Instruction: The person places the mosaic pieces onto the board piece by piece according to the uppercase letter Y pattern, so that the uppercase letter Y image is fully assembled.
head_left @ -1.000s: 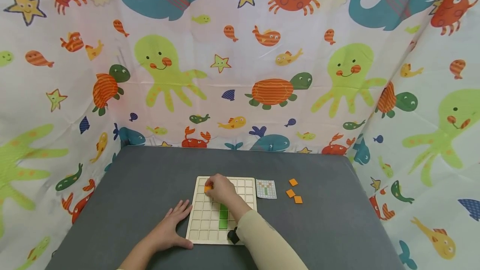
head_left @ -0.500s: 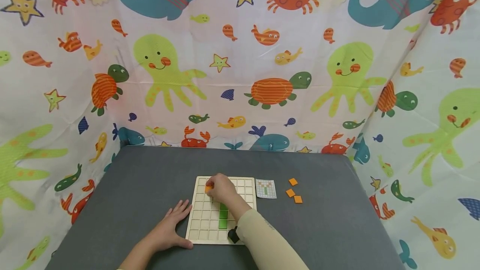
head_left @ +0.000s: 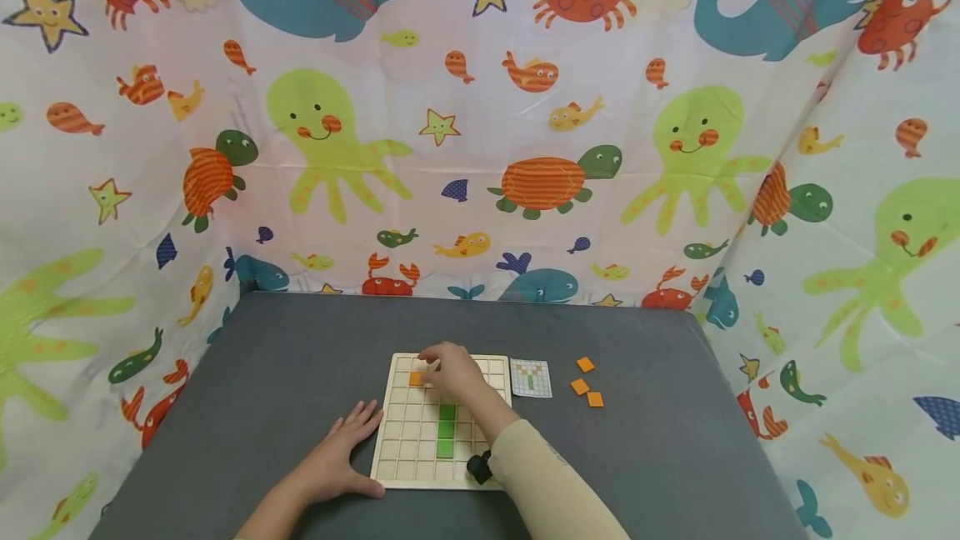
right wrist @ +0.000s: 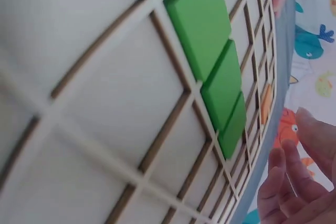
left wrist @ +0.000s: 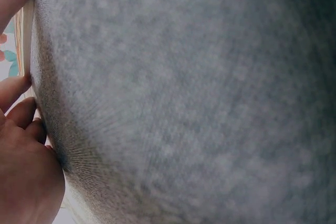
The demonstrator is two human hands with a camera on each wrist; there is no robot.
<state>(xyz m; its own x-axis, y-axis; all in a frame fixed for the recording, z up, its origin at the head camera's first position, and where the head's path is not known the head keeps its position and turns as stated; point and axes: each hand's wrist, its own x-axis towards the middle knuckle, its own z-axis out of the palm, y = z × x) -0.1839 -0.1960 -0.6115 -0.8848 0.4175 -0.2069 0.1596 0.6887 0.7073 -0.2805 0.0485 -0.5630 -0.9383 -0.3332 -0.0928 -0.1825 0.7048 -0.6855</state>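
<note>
A pale wooden grid board (head_left: 405,470) lies on the grey table. In one of its upper left cells sits an orange square tile (head_left: 416,378). My right hand (head_left: 456,373) is over the upper middle of the board, fingertips just right of that tile. In the right wrist view the fingers of this hand (right wrist: 299,182) are bent loosely, with nothing between them. Three green tiles (right wrist: 199,27) form a column in the grid, partly covered by my right arm in the head view. My left hand (head_left: 341,452) is spread along the board's left edge, thumb at the near corner.
A small printed grid card (head_left: 531,378) lies against the board's right side. Farther right are three loose orange tiles (head_left: 580,387). A black device (head_left: 478,467) is strapped below my right wrist. A sea-animal curtain (head_left: 465,157) stands behind the table and along both sides.
My right hand has let go of the orange tile and shifted slightly right, so the tile shows in its cell. The left hand stays at the board's edge.
</note>
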